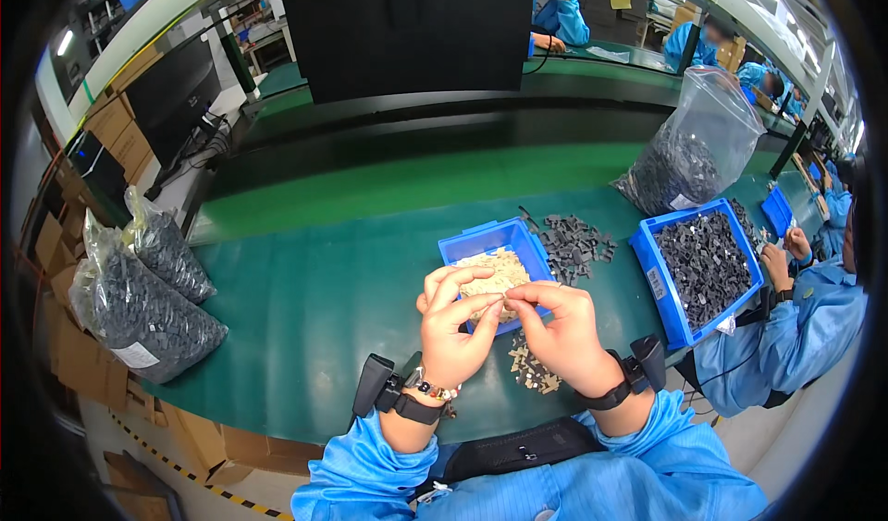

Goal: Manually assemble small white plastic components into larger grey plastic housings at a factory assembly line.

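My left hand (pixel 455 322) and my right hand (pixel 562 328) meet fingertip to fingertip, thumbs and forefingers pinched together. Whatever sits between them is too small to make out. Just beyond and partly beneath the hands stands a small blue bin (pixel 472 243) holding many cream-coloured small pieces (pixel 504 271). Loose black plastic parts (pixel 572 243) lie in a heap at its far right side. Nearer to me, partly behind my right hand, a scatter of mixed cream and dark bits (pixel 532 373) rests on the green table (pixel 314 308).
At right a larger blue bin (pixel 680 334) is full of black parts, with an open-topped clear bag (pixel 689 151) of dark parts behind it. Filled bags (pixel 153 308) stand at left. A black monitor (pixel 407 40) hangs ahead. A co-worker (pixel 786 327) sits at right.
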